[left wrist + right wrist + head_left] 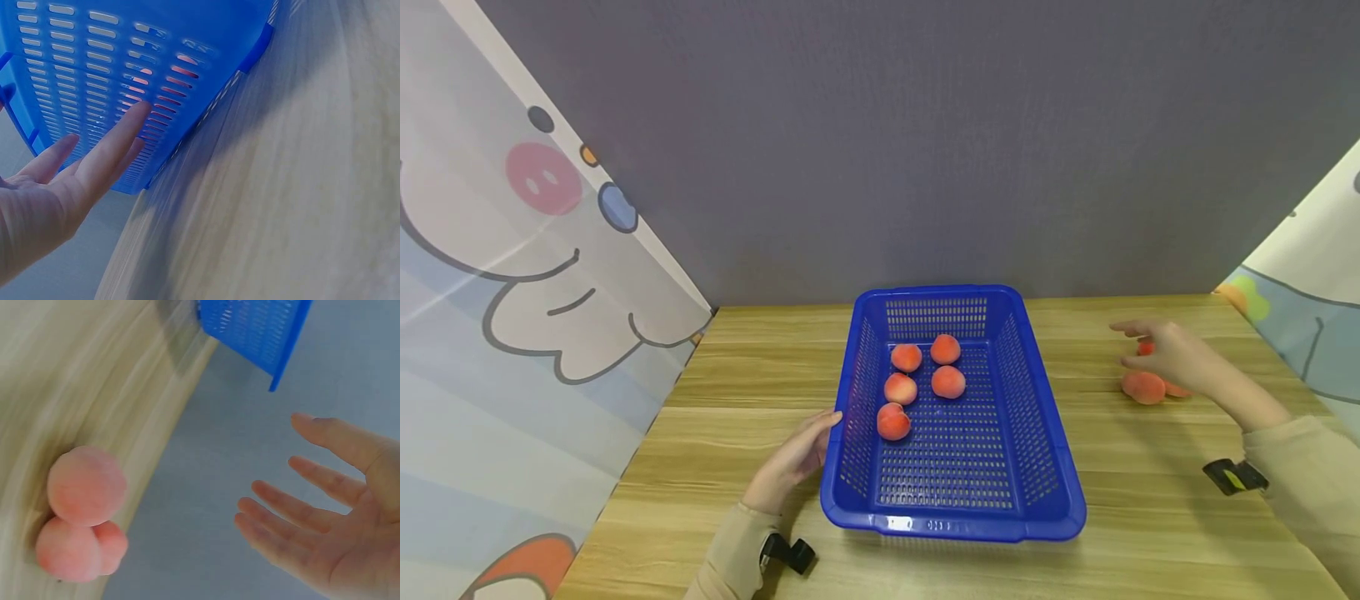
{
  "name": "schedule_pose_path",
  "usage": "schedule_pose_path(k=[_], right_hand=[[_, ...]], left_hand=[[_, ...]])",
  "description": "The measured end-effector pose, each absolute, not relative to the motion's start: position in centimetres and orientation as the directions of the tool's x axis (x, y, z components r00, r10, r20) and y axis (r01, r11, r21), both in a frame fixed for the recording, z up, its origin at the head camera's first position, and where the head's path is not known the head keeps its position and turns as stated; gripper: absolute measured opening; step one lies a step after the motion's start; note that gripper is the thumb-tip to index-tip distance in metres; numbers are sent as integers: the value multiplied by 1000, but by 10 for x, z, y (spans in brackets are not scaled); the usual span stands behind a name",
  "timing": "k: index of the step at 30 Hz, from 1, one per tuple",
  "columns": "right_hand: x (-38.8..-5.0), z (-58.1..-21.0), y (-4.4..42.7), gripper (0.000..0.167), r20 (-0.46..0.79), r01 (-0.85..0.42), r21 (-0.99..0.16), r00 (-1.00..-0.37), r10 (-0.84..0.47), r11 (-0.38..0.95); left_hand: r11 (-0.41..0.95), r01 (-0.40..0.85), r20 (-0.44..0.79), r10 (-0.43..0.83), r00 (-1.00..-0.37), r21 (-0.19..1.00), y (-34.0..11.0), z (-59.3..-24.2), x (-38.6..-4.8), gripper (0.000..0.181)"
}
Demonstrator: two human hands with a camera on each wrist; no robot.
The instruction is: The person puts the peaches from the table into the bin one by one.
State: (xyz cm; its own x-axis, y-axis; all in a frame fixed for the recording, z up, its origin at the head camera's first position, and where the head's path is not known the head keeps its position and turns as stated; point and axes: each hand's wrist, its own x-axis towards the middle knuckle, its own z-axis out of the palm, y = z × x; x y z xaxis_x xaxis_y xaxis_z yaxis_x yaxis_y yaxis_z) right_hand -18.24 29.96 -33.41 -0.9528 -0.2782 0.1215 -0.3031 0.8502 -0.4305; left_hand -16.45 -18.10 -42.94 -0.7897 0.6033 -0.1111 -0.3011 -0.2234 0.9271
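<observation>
Peaches (948, 382), five of them, lie on the floor of a slotted blue basket (1000, 528) that sits in front of me on the wood-grained bench (752, 358). Three form a line down the basket's left side, and the other two lie just to their right, towards the far end; the near right part of the floor is bare.

My left hand (790, 462) is at the basket's left side, the thumb at the rim and the fingers reaching along the outer wall, fairly straight and slightly parted. Spots of red show through the slots beyond my fingertips.

My right hand (1168, 354) is well out to the right of the basket, beside three more peaches (1143, 387) bunched together on the bench. It holds nothing: the fingers are loosely spread, and the right wrist view shows a gap between them and the fruit.

A beige sleeve (1303, 483) covers each forearm, with a black strap (1234, 477) at each wrist. A grey panel (925, 150) stands behind the bench, and cartoon-printed cloth (595, 275) hangs at either side.
</observation>
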Motion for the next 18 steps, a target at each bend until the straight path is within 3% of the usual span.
schedule_pose_path(k=[10, 18], right_hand=[[-183, -353, 314, 48, 128, -312, -390, -950, -284, 866], [-184, -365, 322, 50, 42, -239, -374, -970, -241, 896]], left_hand=[[-217, -279, -89, 618, -781, 936, -181, -424, -162, 32], [-237, -299, -96, 614, -783, 924, -182, -429, -164, 31]])
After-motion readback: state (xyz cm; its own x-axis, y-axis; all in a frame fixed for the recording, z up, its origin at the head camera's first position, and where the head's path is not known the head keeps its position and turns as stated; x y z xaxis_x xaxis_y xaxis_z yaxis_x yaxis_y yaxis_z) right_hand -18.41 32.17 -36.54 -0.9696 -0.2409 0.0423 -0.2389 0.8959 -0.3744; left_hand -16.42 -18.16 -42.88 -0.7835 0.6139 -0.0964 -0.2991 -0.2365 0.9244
